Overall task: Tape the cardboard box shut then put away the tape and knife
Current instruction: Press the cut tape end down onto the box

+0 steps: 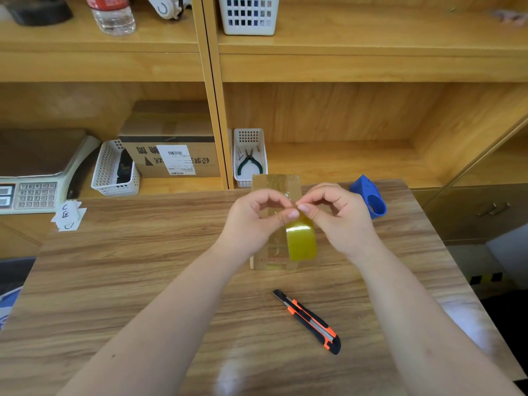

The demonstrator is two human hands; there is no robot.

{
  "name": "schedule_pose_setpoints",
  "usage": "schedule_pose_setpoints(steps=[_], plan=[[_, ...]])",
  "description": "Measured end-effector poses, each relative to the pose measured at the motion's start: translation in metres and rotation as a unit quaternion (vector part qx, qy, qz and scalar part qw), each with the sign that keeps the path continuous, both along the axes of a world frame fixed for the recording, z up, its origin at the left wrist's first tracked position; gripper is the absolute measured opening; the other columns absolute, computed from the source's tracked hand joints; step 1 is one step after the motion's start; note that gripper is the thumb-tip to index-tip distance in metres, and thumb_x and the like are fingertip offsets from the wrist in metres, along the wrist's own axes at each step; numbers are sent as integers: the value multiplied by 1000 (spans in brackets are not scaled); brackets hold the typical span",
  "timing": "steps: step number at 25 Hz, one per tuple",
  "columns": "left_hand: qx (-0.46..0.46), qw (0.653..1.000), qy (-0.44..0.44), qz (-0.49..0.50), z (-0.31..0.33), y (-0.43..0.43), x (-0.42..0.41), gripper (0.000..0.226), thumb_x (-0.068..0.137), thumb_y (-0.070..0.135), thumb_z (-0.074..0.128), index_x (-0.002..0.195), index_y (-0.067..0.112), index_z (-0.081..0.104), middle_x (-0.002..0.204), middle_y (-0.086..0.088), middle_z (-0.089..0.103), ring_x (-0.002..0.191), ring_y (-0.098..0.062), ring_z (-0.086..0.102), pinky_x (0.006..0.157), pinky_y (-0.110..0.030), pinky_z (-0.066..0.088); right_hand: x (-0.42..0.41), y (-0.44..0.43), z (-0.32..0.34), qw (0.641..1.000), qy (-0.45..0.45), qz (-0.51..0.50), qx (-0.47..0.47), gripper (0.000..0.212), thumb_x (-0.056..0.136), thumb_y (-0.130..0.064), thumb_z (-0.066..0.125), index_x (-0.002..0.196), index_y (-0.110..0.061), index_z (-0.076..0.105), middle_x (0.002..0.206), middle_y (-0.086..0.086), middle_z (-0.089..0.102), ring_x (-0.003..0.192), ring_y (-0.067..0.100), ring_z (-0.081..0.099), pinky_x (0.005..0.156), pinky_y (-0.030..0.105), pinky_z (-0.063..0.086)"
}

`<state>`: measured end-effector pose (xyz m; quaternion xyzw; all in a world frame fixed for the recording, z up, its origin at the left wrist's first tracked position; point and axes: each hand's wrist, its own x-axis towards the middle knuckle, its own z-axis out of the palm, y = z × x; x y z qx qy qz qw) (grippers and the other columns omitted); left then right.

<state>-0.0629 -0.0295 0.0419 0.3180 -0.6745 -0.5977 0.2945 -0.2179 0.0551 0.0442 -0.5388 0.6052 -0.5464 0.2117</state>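
A small cardboard box (275,182) lies on the wooden table (143,267), mostly hidden behind my hands. A yellowish roll of tape (301,241) is held upright above the box. My left hand (254,221) and my right hand (340,215) meet at the top of the roll, thumbs and forefingers pinched together on the tape's edge. An orange and black utility knife (310,321) lies on the table nearer to me, its blade end pointing up-left, apart from both hands.
A blue tape dispenser (370,198) rests at the table's far right. Behind the table, wooden shelves hold a white basket with pliers (249,155), another white basket (114,170), a labelled carton (171,150) and a scale (31,178). Paper slips (68,215) lie at the far left corner.
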Motion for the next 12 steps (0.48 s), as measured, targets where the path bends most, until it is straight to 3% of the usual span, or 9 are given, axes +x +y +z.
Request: schedule_pose_setpoints(steps=[2, 4, 6, 10, 12], plan=[[7, 1000, 15, -11, -5, -1, 0, 39, 66, 19, 86, 97, 32, 66, 113, 9, 68, 101, -9, 62, 75, -29, 54, -1, -5, 5, 999, -31, 9, -19, 16, 80, -8, 70, 81, -24, 71, 80, -12, 68, 83, 20, 62, 79, 34, 50], [14, 1000, 5, -8, -7, -2, -2, 66, 62, 18, 89, 115, 39, 55, 130, 13, 55, 112, -6, 55, 75, -18, 50, 0, -11, 11, 997, -65, 20, -31, 18, 80, -3, 68, 81, -20, 70, 80, -8, 67, 80, 15, 62, 76, 29, 50], [42, 999, 10, -10, -11, -7, -4, 79, 62, 19, 89, 127, 37, 48, 135, 9, 51, 120, -6, 51, 81, -20, 50, 2, -16, 17, 996, -70, 35, -31, 17, 80, -1, 66, 81, -18, 69, 80, -6, 66, 78, 13, 61, 74, 27, 50], [119, 987, -4, -103, -18, -20, -3, 86, 62, 33, 84, 138, 33, 44, 137, 1, 54, 130, -10, 48, 102, -37, 47, 1, -23, 25, 997, -61, 48, -17, 14, 82, -2, 67, 82, -16, 69, 82, 0, 65, 79, 13, 62, 74, 27, 51], [160, 978, -1, -137, -20, -23, -3, 81, 66, 35, 79, 140, 29, 45, 133, 1, 58, 123, -14, 56, 100, -36, 49, 2, -24, 27, 996, -66, 55, -12, 14, 81, -4, 67, 82, -18, 69, 82, 1, 65, 78, 14, 63, 73, 27, 51]])
